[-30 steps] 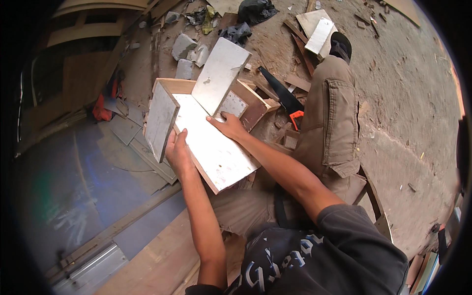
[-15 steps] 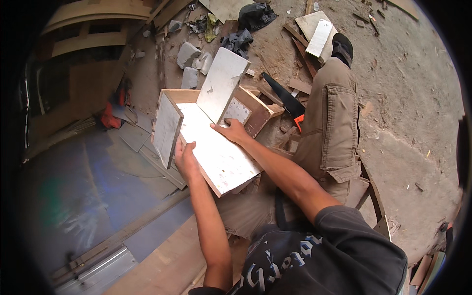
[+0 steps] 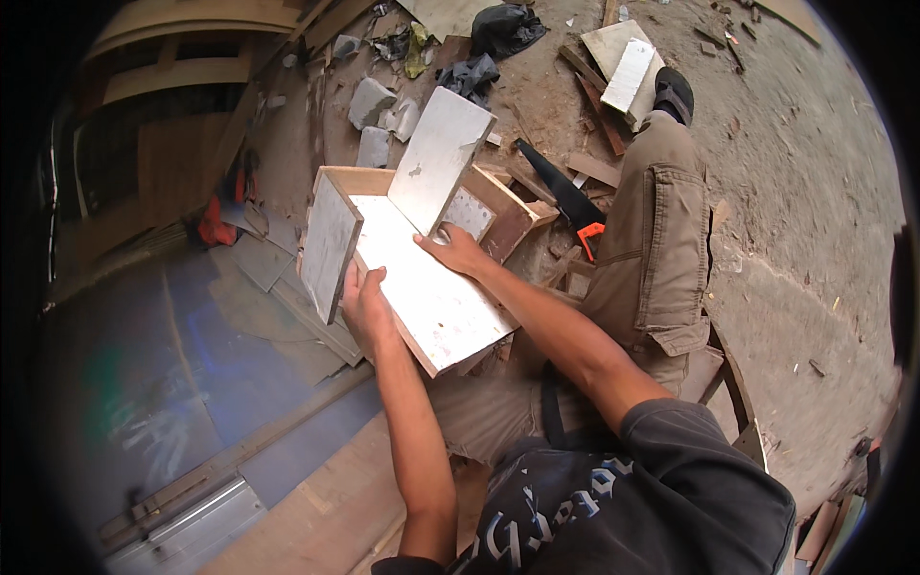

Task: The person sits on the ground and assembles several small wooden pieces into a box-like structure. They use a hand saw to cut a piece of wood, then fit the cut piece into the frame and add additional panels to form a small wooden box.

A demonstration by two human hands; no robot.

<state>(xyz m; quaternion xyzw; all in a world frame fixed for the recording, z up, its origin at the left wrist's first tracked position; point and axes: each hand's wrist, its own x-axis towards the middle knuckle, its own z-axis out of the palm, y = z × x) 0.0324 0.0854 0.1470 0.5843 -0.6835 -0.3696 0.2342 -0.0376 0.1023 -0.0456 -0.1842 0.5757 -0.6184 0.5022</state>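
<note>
Two hands, one wooden unit (image 3: pixel 419 280) held between them, directly ahead of the torso and above the lap. Long axis of its white board (image 3: pixel 448 321) runs slantwise: far end up and left, near end toward the lap and right. Left hand (image 3: pixel 368 311) grips the left long edge, thumb up along it, fingers wrapped underneath and hidden. Right hand (image 3: pixel 458 252) clasps the right edge, thumb on the white face, fingertips partly out of sight. Key relation, in my judgement: the middle panel (image 3: pixel 439 158) rises across the board just beyond the right thumb, so the right hand is the nearer one to its foot; left hand sits closest to the side panel (image 3: pixel 331 244), just beside its lower end. Whether either panel is fixed, cannot tell. No surface clearly carries the unit; support beneath is hidden. Around it: bare dirt floor (image 3: pixel 795 211) with wood scraps, a black-bladed saw (image 3: pixel 556 182) between unit and right trouser leg (image 3: pixel 661 230), pale rubble (image 3: pixel 370 103) and dark plastic bags (image 3: pixel 506 31) farther off, flat sheets (image 3: pixel 259 264) on the left.
</note>
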